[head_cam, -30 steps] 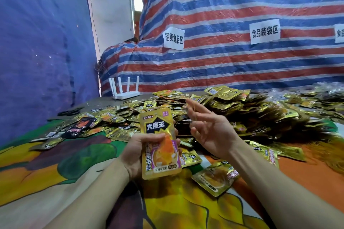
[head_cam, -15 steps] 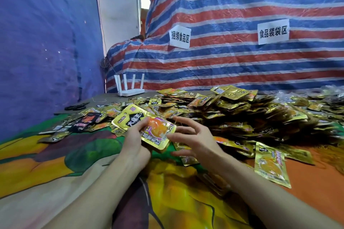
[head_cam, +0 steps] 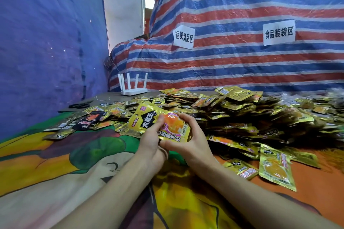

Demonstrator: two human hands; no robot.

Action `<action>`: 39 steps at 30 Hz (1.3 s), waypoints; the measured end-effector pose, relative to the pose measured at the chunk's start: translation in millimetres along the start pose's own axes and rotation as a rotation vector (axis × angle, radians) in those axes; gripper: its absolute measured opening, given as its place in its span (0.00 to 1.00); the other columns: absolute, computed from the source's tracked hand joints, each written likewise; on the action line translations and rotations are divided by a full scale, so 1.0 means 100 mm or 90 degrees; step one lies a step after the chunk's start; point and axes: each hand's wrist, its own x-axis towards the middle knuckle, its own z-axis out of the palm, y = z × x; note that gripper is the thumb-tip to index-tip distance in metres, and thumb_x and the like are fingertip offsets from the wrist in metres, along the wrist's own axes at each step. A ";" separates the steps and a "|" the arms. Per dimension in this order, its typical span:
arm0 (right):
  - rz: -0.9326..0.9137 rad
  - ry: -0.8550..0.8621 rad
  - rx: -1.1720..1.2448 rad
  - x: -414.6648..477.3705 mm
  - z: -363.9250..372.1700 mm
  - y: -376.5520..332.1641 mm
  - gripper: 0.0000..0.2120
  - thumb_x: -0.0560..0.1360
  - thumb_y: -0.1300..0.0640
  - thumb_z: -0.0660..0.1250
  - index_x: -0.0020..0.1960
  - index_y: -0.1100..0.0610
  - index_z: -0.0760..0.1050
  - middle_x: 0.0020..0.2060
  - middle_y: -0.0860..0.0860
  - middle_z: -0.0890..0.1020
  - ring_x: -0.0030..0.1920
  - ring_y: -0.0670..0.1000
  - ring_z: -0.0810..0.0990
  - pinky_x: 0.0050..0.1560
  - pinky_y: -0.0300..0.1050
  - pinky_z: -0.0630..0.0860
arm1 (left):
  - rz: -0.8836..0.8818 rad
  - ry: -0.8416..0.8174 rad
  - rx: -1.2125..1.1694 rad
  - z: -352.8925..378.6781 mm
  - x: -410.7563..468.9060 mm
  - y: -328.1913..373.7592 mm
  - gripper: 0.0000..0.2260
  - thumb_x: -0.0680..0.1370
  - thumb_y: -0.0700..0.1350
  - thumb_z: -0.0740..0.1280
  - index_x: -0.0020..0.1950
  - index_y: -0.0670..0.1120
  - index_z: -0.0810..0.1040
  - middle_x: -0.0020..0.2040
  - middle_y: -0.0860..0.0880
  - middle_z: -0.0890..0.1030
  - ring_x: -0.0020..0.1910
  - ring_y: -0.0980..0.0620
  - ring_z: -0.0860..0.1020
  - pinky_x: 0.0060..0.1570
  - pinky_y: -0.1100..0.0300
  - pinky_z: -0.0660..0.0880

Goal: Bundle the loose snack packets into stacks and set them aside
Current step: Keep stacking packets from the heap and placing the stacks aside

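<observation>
- Snack packet (head_cam: 147,120), gold with an orange picture, is held tilted just above the surface (head_cam: 65,163), in front of the heap of loose packets (head_cam: 242,115). It may top a thin stack, but its edge is unclear.
- Left hand (head_cam: 150,142) grips it from below, thumb pressed on its front.
- Right hand (head_cam: 195,143) curls round its right edge.
- A single gold packet (head_cam: 275,169) lies apart, near the right forearm.
- A white router (head_cam: 133,91) stands at the far edge.
</observation>
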 end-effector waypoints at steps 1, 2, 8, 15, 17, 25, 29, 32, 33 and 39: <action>-0.010 -0.011 -0.011 -0.01 0.02 0.01 0.40 0.62 0.66 0.84 0.68 0.50 0.72 0.57 0.45 0.80 0.55 0.43 0.83 0.54 0.39 0.80 | -0.011 0.000 -0.017 -0.01 0.00 0.02 0.18 0.78 0.52 0.70 0.57 0.37 0.80 0.48 0.37 0.86 0.42 0.39 0.86 0.35 0.47 0.83; -0.020 -0.017 -0.015 -0.02 0.05 0.02 0.40 0.62 0.66 0.83 0.68 0.50 0.71 0.57 0.44 0.80 0.56 0.42 0.83 0.55 0.38 0.80 | -0.017 0.005 -0.033 -0.01 0.00 0.04 0.18 0.79 0.52 0.69 0.56 0.37 0.80 0.45 0.37 0.86 0.38 0.38 0.86 0.31 0.47 0.82; -0.050 0.027 -0.023 -0.01 0.06 0.01 0.39 0.62 0.66 0.84 0.68 0.54 0.71 0.58 0.47 0.80 0.54 0.41 0.83 0.53 0.35 0.79 | -0.011 -0.008 -0.009 -0.02 0.03 0.04 0.18 0.78 0.51 0.70 0.58 0.37 0.80 0.49 0.37 0.86 0.41 0.39 0.86 0.32 0.47 0.83; 0.000 0.086 -0.005 0.06 -0.06 -0.02 0.24 0.64 0.60 0.83 0.56 0.49 0.79 0.50 0.48 0.83 0.47 0.44 0.85 0.43 0.38 0.82 | 0.009 -0.016 0.097 -0.05 0.05 -0.01 0.13 0.77 0.49 0.70 0.54 0.40 0.83 0.50 0.38 0.86 0.42 0.39 0.86 0.42 0.43 0.83; 0.030 0.164 0.050 0.11 -0.10 -0.03 0.16 0.68 0.58 0.80 0.53 0.52 0.79 0.50 0.53 0.84 0.48 0.50 0.85 0.41 0.40 0.81 | 0.015 -0.010 0.121 -0.05 0.04 -0.04 0.11 0.78 0.48 0.69 0.51 0.40 0.83 0.48 0.39 0.86 0.42 0.40 0.86 0.46 0.43 0.81; 0.103 -0.045 -0.117 0.15 -0.26 -0.09 0.14 0.70 0.51 0.80 0.53 0.50 0.82 0.44 0.48 0.86 0.44 0.46 0.86 0.41 0.40 0.82 | 0.021 -0.022 0.188 -0.02 0.00 -0.06 0.20 0.73 0.48 0.73 0.60 0.37 0.81 0.56 0.36 0.84 0.57 0.33 0.82 0.60 0.36 0.77; 0.096 -0.034 -0.088 0.16 -0.27 -0.19 0.12 0.68 0.58 0.81 0.50 0.53 0.84 0.41 0.49 0.88 0.43 0.49 0.87 0.39 0.39 0.81 | 0.061 0.000 0.182 -0.04 -0.01 -0.03 0.30 0.65 0.48 0.77 0.64 0.39 0.78 0.56 0.36 0.83 0.56 0.35 0.82 0.58 0.39 0.78; 0.067 0.028 -0.082 0.20 -0.29 -0.35 0.13 0.67 0.61 0.81 0.49 0.51 0.83 0.41 0.49 0.88 0.41 0.50 0.87 0.38 0.42 0.83 | 0.106 -0.018 0.146 -0.07 0.03 -0.02 0.21 0.72 0.56 0.72 0.58 0.43 0.81 0.47 0.44 0.85 0.43 0.46 0.83 0.42 0.52 0.79; 0.057 0.054 -0.093 0.25 -0.31 -0.42 0.14 0.68 0.61 0.81 0.50 0.50 0.83 0.41 0.49 0.88 0.41 0.49 0.87 0.39 0.43 0.83 | 0.124 0.005 0.139 -0.08 0.05 -0.02 0.19 0.74 0.58 0.70 0.55 0.45 0.80 0.45 0.46 0.83 0.40 0.48 0.81 0.40 0.55 0.75; -0.092 0.182 -0.545 0.94 -0.51 -0.81 0.16 0.76 0.53 0.73 0.63 0.49 0.79 0.48 0.46 0.83 0.45 0.49 0.81 0.44 0.45 0.77 | 0.183 0.145 0.137 -0.17 0.09 -0.02 0.11 0.80 0.54 0.65 0.46 0.47 0.78 0.36 0.51 0.79 0.32 0.52 0.75 0.37 0.56 0.68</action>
